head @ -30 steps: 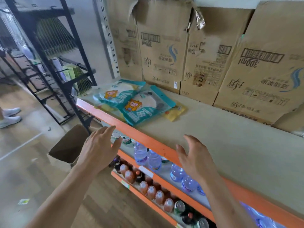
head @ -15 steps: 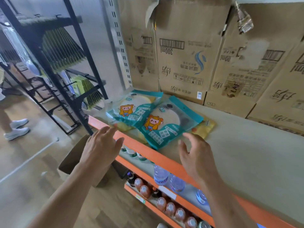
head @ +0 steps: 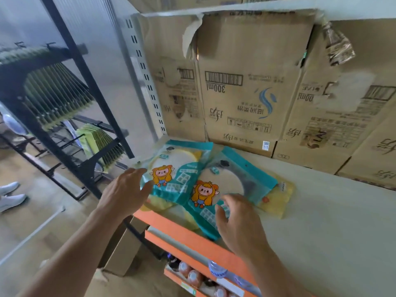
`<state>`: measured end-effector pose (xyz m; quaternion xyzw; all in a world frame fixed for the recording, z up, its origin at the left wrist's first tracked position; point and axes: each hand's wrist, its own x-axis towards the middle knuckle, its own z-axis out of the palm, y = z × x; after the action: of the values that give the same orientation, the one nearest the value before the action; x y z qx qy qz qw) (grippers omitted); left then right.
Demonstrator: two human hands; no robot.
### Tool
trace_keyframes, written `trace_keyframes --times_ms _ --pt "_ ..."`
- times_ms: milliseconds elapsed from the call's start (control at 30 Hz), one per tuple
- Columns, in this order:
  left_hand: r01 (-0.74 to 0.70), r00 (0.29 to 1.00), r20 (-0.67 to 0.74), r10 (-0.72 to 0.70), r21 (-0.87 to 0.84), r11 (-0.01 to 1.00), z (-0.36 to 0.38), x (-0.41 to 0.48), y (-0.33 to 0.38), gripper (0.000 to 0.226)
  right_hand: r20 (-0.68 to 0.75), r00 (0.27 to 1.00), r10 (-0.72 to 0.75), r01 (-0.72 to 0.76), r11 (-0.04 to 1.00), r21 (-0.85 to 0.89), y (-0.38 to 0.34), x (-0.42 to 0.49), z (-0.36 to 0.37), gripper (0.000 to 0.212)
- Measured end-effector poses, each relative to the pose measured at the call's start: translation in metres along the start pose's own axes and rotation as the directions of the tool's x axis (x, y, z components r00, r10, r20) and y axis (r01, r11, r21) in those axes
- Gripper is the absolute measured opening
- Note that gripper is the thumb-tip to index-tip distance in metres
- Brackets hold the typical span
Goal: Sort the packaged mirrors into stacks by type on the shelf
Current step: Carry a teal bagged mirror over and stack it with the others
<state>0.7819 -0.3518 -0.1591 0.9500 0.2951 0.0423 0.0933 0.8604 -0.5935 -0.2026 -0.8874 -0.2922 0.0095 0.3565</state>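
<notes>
Two teal mirror packs with a cartoon figure lie overlapping on the beige shelf (head: 321, 221): the left teal pack (head: 177, 174) and the right teal pack (head: 227, 187). Yellow packs (head: 276, 198) stick out from under them. My left hand (head: 126, 191) hovers at the left pack's left edge, fingers spread. Over the right pack's near corner is my right hand (head: 237, 219), fingers loosely bent, fingertips at the pack. Neither hand grips anything.
Large cardboard boxes (head: 246, 99) stand along the back of the shelf. The shelf has an orange front edge (head: 192, 234); bottles (head: 192, 275) fill lower shelves. A black rack (head: 70, 97) with hanging green items stands left. A cardboard box (head: 122, 254) sits on the floor.
Both hands have moved forward over the shelf, from in front of its orange edge to the teal packs. The camera has come closer to the packs.
</notes>
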Motion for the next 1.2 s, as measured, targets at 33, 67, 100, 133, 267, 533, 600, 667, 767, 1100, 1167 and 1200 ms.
trace_keyframes --times_ms 33,67,100,133,267,533,600,667,767,1100,1167,1200 --pt "-0.004 1.0 0.012 0.004 0.001 1.0 0.001 0.006 -0.001 0.05 0.02 1.0 -0.001 0.001 1.0 0.0 -0.003 0.002 0.003 0.036" --pt "-0.007 1.0 0.023 0.007 -0.004 1.0 0.002 0.013 -0.003 0.049 0.036 0.999 -0.003 0.003 1.0 -0.002 -0.007 0.003 0.006 0.035" --pt "-0.016 0.999 0.035 0.016 -0.018 1.0 0.004 0.021 -0.005 0.048 0.046 0.999 -0.003 0.003 1.0 -0.005 -0.01 0.005 0.009 0.034" --pt "-0.024 0.998 0.049 0.025 -0.036 0.999 0.005 0.027 -0.007 0.048 0.049 0.999 -0.003 0.003 1.0 -0.004 -0.014 0.006 0.013 0.035" --pt "-0.064 0.992 0.104 0.07 -0.054 0.996 0.016 0.052 -0.015 0.049 0.048 0.998 0.031 -0.03 1.0 -0.005 -0.028 0.012 0.026 0.038" --pt "-0.146 0.97 0.18 0.161 -0.095 0.985 0.019 0.105 -0.023 0.044 0.045 0.986 0.158 -0.156 0.987 -0.031 -0.063 0.028 0.053 0.036" --pt "-0.145 0.965 0.198 0.173 -0.149 0.978 0.022 0.117 -0.023 0.042 0.039 0.978 0.205 -0.202 0.977 -0.063 -0.071 0.031 0.062 0.041" --pt "-0.117 0.968 0.194 0.159 -0.21 0.971 0.027 0.129 -0.024 0.043 0.021 0.969 0.246 -0.243 0.967 -0.076 -0.074 0.033 0.072 0.037" --pt "-0.052 0.971 0.209 0.116 -0.289 0.956 0.031 0.144 -0.023 0.04 0.001 0.96 0.28 -0.279 0.958 -0.063 -0.074 0.037 0.082 0.023" --pt "0.137 0.9 0.428 0.08 -0.452 0.881 0.037 0.166 -0.014 0.053 -0.009 0.789 0.614 -0.542 0.702 0.462 -0.081 0.046 0.084 0.007" --pt "0.113 0.901 0.424 0.092 -0.434 0.894 0.038 0.171 -0.014 0.057 0.025 0.743 0.669 -0.57 0.612 0.548 -0.081 0.047 0.081 0.006" --pt "0.081 0.905 0.414 0.097 -0.391 0.917 0.037 0.173 -0.014 0.056 0.047 0.726 0.686 -0.58 0.574 0.578 -0.081 0.047 0.079 0.009"
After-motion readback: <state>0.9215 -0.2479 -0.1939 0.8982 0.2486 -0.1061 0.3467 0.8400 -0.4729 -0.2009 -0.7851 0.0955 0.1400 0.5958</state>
